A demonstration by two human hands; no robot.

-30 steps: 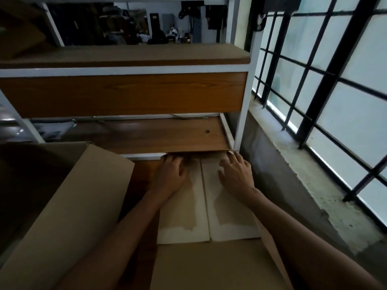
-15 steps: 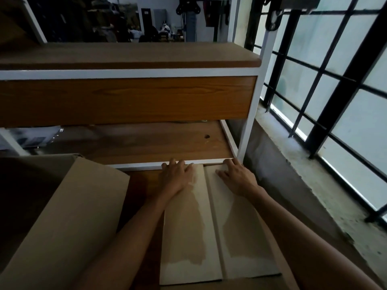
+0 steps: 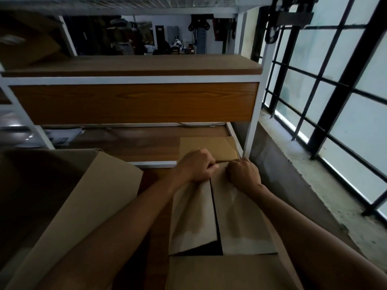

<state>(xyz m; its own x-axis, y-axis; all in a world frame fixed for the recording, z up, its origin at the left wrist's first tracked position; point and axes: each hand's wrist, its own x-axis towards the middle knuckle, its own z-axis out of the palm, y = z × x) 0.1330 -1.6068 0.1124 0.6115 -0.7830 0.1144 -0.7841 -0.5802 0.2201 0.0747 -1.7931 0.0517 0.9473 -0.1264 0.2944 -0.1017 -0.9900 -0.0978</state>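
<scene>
Box: brown cardboard box [image 3: 219, 271], before the wooden shelf [image 3: 125, 143].
Flaps: pale left flap [image 3: 192, 216] and right flap [image 3: 245, 216], slightly parted.
Left hand [image 3: 196, 166]: curled round left flap's far end.
Right hand [image 3: 244, 174]: grips right flap likewise.
Progress: opening begun; flaps not folded back.

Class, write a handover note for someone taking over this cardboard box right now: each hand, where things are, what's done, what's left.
Left hand grips the far end of the pale left top flap of the brown cardboard box; right hand grips the pale right top flap likewise.
The brown far flap lies out over the wooden lower shelf.
Done: a dark slit shows between the two flaps.
Left: probably fold both outward.
</scene>
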